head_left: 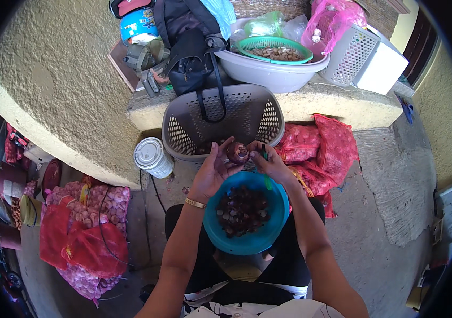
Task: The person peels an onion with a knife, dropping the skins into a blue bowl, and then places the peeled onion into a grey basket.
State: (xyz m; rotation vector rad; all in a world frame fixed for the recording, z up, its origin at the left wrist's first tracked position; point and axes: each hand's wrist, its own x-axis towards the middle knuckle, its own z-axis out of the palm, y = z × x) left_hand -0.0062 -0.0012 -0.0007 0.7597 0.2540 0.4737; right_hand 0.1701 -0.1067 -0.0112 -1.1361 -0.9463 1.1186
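Onion (pixel 237 152) in left hand (pixel 214 167)

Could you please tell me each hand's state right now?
Left hand: holding a purple onion.
Right hand: closed on a green tool, possibly a knife.

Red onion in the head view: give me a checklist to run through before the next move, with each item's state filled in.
1. Red onion supported: ok, held in the left hand.
2. Green tool gripped: ok, in the right hand, close beside the onion.
3. Tool's edge clear of the fingers: cannot tell, too small and partly covered.
4. Blue basin in place: ok, between the knees, with dark pieces inside.
5. Gray basket unobstructed: not ok, a black strap hangs over its far side.
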